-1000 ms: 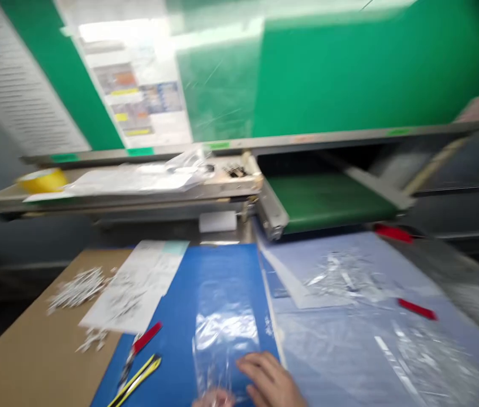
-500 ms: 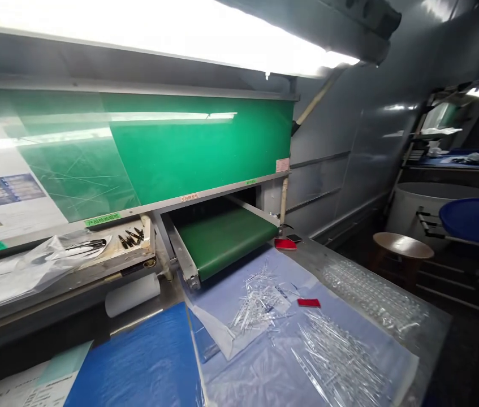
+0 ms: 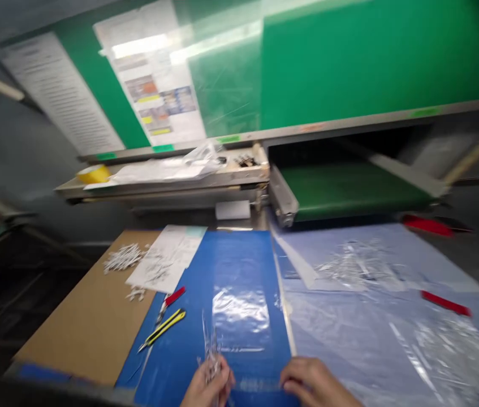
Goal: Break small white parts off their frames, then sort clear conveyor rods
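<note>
My left hand (image 3: 211,383) is closed around a small bunch of thin clear plastic pieces (image 3: 210,342) that stick up above its fingers. My right hand (image 3: 318,381) has its fingers curled in a pinch at the end of a blurred clear strip (image 3: 260,385), which spans the gap towards my left hand. Both hands are at the near edge of the blue mat (image 3: 188,362). Beyond them, a clear plastic bag (image 3: 241,311) lies flat on the mat. A yellow and black utility knife (image 3: 163,330) lies to the left, near a red-handled tool (image 3: 174,297).
White small parts (image 3: 123,258) lie on brown board (image 3: 78,322) beside a paper sheet (image 3: 167,257). Clear thin pieces (image 3: 358,265) are heaped on the right sheet, near a red object (image 3: 446,303). A green conveyor belt (image 3: 358,189) and a shelf (image 3: 171,183) stand at the back.
The view has swung left and down from the conveyor side to the blue mat. Both my hands now show at the bottom; neither was visible before.
</note>
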The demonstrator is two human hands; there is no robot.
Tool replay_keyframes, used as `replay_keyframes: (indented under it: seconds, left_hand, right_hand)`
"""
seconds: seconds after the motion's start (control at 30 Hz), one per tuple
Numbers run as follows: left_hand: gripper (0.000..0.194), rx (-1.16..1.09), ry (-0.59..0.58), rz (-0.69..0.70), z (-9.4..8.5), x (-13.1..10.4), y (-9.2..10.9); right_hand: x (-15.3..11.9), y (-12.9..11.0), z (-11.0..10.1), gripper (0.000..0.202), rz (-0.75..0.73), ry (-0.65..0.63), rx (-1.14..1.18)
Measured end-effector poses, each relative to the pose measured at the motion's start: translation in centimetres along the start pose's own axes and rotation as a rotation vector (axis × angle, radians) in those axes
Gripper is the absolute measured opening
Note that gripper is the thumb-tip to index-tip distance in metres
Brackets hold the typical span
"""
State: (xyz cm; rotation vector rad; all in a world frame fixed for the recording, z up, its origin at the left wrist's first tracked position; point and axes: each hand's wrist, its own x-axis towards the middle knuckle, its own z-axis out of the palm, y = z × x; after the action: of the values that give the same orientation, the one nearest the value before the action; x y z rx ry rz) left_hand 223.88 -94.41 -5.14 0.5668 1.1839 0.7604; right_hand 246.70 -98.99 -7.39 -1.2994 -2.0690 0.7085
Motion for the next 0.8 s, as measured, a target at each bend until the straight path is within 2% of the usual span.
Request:
replay_keyframes:
  seconds: [0.1, 0.2, 0.37, 0.5, 0.8]
  left_hand:
    - [0.037, -0.126, 0.024, 0.014, -2.5, -0.8, 0.1]
    - [0.033, -0.225, 0.074, 0.013, -3.5, -1.0, 0.0]
    - [0.036, -0.330, 0.204, 0.003, -4.3, -1.1, -0.7]
    - [0.042, -0.366, 0.301, 0.016, -4.7, -0.8, -0.9]
    - [0.044, -0.370, 0.313, 0.020, -4.8, 0.4, -1.0]
  right_hand:
    - [0.7, 1.9, 1.2, 0.039, 0.073, 0.068, -0.059]
    - [1.4, 3.4, 2.7, 0.037, 0.076, 0.098, -0.149]
    - [2.6, 4.1, 4.7, 0.039, 0.019, 0.072, -0.279]
    - [3.5, 4.2, 5.0, 0.040, -0.023, 0.037, -0.341]
    - [4.4, 4.1, 5.1, 0.040, -0.072, 0.045, -0.398]
